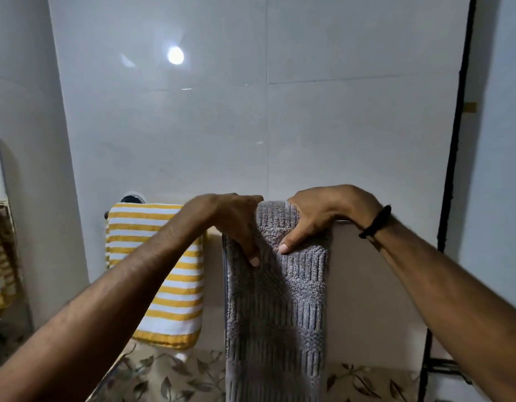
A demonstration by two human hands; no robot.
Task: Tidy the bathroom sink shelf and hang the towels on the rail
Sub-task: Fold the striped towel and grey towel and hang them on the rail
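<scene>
I note floral tiling [175, 378] lowest and nearest. Above it the grey towel [274, 314] hangs draped. The left hand [236, 224] and right hand [323, 216] both grip its top fold, thumbs on its front. The yellow-striped towel [169, 285] hangs beside it, under the rail mount [132, 199], with the white wall [280, 126] behind.

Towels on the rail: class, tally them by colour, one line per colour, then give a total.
Yellow-and-white striped towel: 1
Grey towel: 1
Total: 2
</scene>
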